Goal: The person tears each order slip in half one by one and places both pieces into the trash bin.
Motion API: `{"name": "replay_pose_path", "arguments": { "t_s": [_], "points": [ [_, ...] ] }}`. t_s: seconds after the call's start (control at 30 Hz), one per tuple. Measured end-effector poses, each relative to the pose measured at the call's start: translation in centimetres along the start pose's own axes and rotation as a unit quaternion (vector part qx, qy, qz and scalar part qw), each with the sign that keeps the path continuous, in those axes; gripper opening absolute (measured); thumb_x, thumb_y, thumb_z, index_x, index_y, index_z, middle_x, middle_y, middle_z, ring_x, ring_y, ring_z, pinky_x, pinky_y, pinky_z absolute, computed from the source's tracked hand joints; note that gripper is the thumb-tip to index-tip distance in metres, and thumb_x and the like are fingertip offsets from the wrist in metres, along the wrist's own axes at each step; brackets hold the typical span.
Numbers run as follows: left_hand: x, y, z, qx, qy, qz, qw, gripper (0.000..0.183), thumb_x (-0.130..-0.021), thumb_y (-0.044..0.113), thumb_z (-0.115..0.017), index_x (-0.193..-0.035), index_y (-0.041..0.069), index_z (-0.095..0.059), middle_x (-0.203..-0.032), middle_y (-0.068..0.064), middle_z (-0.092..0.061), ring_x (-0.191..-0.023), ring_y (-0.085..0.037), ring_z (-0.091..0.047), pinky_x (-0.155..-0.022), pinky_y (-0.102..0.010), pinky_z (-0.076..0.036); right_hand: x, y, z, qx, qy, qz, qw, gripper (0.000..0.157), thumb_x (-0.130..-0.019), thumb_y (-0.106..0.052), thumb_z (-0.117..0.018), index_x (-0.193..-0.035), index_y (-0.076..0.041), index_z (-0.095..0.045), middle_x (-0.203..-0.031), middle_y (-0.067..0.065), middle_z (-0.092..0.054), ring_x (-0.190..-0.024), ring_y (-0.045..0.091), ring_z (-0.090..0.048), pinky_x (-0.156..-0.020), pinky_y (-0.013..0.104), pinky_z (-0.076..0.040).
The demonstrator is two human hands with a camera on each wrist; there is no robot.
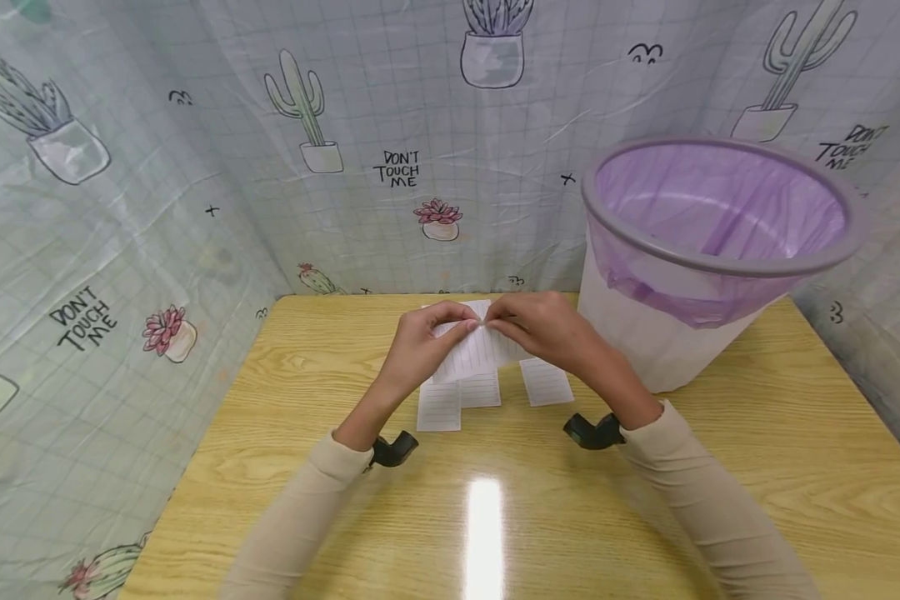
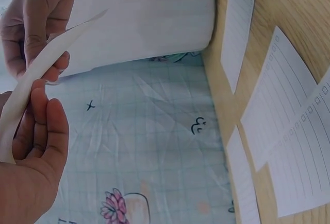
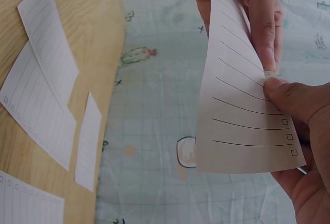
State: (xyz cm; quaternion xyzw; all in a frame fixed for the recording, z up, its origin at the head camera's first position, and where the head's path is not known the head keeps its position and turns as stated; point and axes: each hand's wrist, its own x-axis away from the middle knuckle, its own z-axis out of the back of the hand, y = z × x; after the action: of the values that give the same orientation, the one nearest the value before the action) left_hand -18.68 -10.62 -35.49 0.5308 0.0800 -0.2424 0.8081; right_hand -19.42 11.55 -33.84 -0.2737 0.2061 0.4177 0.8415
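Both hands pinch a white lined checklist sheet (image 1: 465, 357) by its edge above the table. My left hand (image 1: 423, 340) and my right hand (image 1: 547, 327) meet at the sheet's top middle, thumbs and index fingertips close together. In the right wrist view, the sheet (image 3: 242, 116) bends slightly and shows lines with small checkboxes along the pinched edge. Its thin edge faces the camera in the left wrist view. Beneath lie more lined sheets, among them a left sheet (image 1: 438, 410) overlapping or adjoining another sheet (image 1: 483, 392), and a separate right sheet (image 1: 547, 383).
A large white bin (image 1: 630, 333) with a purple liner (image 1: 720, 196) and grey rim stands right of the hands. The wooden table (image 1: 330, 367) ends at a cactus-print curtain (image 1: 360, 217) behind and on the left.
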Motion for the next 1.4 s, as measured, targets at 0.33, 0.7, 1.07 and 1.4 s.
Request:
{"name": "replay_pose_path", "arguments": {
  "t_s": [0.33,0.7,1.07,1.4],
  "points": [
    [-0.5,0.6,-0.4,-0.008,0.011,-0.021,0.9997,0.008,-0.097,0.014,-0.072,-0.099,0.008,-0.077,-0.097,-0.003,-0.076,-0.097,-0.013,-0.069,-0.087,-0.031,-0.054,0.5,-0.2,0.0,0.054,0.076,0.06,0.994,0.009,-0.088,-0.005,-0.079,-0.096,-0.005,-0.074,-0.088,0.004,-0.075,-0.077,0.016,-0.072,-0.067,0.032,-0.058],
    [-0.9,-0.2,1.3,0.019,0.062,-0.005,0.9979,0.008,-0.097,0.007,-0.07,-0.1,0.001,-0.074,-0.097,-0.012,-0.074,-0.099,-0.021,-0.071,-0.089,-0.042,-0.056,1.6,-0.5,1.5,0.071,0.133,0.061,0.987,0.014,-0.083,0.0,-0.082,-0.095,-0.001,-0.075,-0.088,0.008,-0.076,-0.079,0.022,-0.074,-0.065,0.035,-0.06],
    [-1.1,-0.4,1.5,0.019,0.058,-0.021,0.9979,0.012,-0.097,0.013,-0.072,-0.101,0.003,-0.075,-0.1,-0.01,-0.075,-0.104,-0.02,-0.07,-0.093,-0.038,-0.055,2.5,-0.6,3.0,0.094,0.145,0.052,0.984,0.012,-0.084,0.0,-0.081,-0.095,-0.001,-0.075,-0.088,0.008,-0.076,-0.08,0.021,-0.074,-0.066,0.035,-0.059],
    [-1.6,0.1,1.1,0.008,0.055,-0.04,0.9976,0.011,-0.096,0.013,-0.073,-0.101,0.004,-0.077,-0.099,-0.009,-0.075,-0.099,-0.018,-0.07,-0.084,-0.035,-0.056,2.8,-1.1,4.4,0.116,0.137,0.055,0.982,0.012,-0.084,-0.003,-0.082,-0.094,-0.002,-0.075,-0.088,0.007,-0.076,-0.08,0.021,-0.074,-0.067,0.036,-0.059]
  ]
}}
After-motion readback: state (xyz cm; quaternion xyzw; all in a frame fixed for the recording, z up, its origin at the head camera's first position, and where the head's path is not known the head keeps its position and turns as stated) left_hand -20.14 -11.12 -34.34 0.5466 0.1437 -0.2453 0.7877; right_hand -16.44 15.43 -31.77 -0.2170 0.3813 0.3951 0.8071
